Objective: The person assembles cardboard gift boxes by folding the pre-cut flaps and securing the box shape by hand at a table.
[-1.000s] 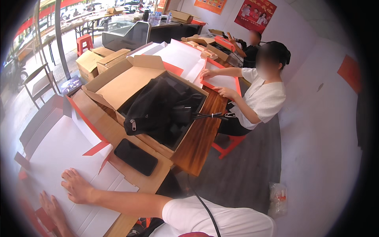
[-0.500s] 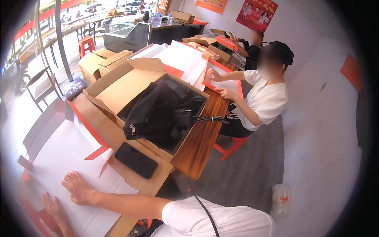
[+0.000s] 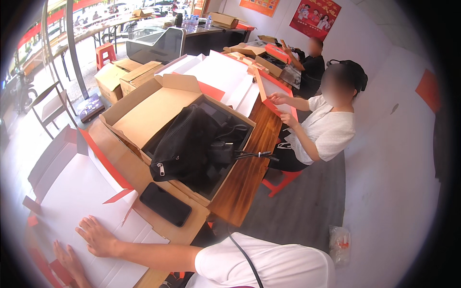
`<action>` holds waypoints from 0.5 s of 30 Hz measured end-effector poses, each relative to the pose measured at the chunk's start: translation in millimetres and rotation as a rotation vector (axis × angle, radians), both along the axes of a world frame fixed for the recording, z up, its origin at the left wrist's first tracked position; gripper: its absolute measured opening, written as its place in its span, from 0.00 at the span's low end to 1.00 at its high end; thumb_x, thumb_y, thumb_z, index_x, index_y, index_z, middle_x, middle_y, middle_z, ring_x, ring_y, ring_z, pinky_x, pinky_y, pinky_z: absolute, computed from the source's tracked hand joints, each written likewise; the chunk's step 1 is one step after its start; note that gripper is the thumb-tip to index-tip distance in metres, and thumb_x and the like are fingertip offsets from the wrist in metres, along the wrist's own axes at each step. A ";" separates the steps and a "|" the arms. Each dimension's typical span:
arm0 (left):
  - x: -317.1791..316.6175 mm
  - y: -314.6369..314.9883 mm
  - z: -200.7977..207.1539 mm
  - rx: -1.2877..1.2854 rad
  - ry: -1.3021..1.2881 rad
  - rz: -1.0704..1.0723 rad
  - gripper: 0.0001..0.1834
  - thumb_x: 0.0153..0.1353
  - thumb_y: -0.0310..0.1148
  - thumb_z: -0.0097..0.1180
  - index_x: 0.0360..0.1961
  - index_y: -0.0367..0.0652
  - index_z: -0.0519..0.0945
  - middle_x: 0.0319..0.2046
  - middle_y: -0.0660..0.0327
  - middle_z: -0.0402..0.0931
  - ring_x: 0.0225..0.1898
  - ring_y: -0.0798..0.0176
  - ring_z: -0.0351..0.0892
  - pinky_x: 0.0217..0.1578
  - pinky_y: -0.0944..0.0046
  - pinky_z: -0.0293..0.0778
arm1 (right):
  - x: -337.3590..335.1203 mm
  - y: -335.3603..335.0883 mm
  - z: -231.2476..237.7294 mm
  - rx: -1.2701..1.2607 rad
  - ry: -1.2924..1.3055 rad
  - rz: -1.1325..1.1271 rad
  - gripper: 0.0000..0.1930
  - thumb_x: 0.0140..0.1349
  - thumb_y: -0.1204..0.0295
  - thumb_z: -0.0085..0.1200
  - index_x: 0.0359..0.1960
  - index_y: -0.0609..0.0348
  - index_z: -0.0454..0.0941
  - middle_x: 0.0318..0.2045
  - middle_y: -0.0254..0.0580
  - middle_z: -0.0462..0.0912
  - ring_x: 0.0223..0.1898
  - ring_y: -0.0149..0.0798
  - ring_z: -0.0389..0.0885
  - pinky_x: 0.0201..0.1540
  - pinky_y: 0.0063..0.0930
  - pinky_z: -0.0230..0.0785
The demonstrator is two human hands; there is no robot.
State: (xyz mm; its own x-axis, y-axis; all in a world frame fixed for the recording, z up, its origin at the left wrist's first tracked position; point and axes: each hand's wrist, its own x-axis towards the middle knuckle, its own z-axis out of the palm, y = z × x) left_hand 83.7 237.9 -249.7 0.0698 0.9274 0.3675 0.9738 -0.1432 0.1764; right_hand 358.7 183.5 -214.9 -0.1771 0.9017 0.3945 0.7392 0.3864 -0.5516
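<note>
A large cardboard box blank [image 3: 72, 185], white inside with red-orange outer flaps, lies unfolded on the table at the left. My right hand [image 3: 97, 237] rests on its white face near the fold lines, palm down with fingers spread. Closer to the left rim, my left hand [image 3: 68, 259] lies on the same sheet with its fingers stretched out, next to a small red flap [image 3: 61, 272]. Neither hand holds anything. The far and right side flaps of the blank stand partly raised.
A black phone [image 3: 165, 204] lies right of the blank. Beyond it, an open brown carton [image 3: 158, 113] holds a black bag [image 3: 185, 144] and cables [image 3: 257, 155]. A co-worker [image 3: 331, 120] in white handles a red-edged box [image 3: 273, 93]; another person [image 3: 312, 65] sits farther back.
The co-worker in white has tilted the red-edged box up and drawn back slightly. My hands stay flat on the blank, with hardly any shift.
</note>
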 end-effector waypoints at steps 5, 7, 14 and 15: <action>-6.9 0.5 -6.4 0.017 0.023 0.007 0.30 0.74 0.40 0.50 0.71 0.33 0.69 0.72 0.41 0.64 0.73 0.39 0.61 0.73 0.45 0.56 | 5.3 -2.4 14.4 -0.146 -0.070 0.061 0.32 0.63 0.56 0.56 0.65 0.64 0.73 0.66 0.59 0.65 0.73 0.57 0.56 0.79 0.53 0.41; -0.4 -3.1 -1.3 0.010 -0.001 0.019 0.29 0.74 0.39 0.51 0.70 0.33 0.69 0.72 0.41 0.64 0.73 0.39 0.62 0.73 0.45 0.56 | 3.8 -1.7 13.0 -0.125 -0.080 0.047 0.30 0.63 0.56 0.56 0.62 0.64 0.74 0.66 0.58 0.65 0.73 0.56 0.57 0.78 0.54 0.42; 12.4 -8.1 13.4 -0.039 -0.022 0.042 0.29 0.73 0.39 0.51 0.70 0.34 0.70 0.72 0.42 0.64 0.73 0.40 0.61 0.74 0.47 0.55 | 0.9 -3.1 4.2 -0.066 -0.096 0.020 0.29 0.62 0.55 0.56 0.60 0.63 0.76 0.66 0.59 0.66 0.73 0.57 0.56 0.78 0.54 0.43; 16.0 -7.4 15.6 -0.044 -0.019 0.048 0.28 0.73 0.39 0.51 0.69 0.34 0.70 0.72 0.42 0.64 0.73 0.40 0.61 0.74 0.47 0.55 | 3.8 -1.7 8.0 -0.086 -0.101 0.032 0.29 0.62 0.55 0.56 0.60 0.63 0.76 0.66 0.60 0.66 0.73 0.58 0.57 0.78 0.54 0.43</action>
State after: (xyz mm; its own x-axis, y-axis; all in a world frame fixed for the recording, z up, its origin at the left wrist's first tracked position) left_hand 99.7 230.5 -234.1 0.0184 0.9447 0.3273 0.9758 -0.0883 0.1998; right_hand 362.4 181.8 -206.9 -0.2414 0.9245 0.2949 0.7809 0.3655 -0.5066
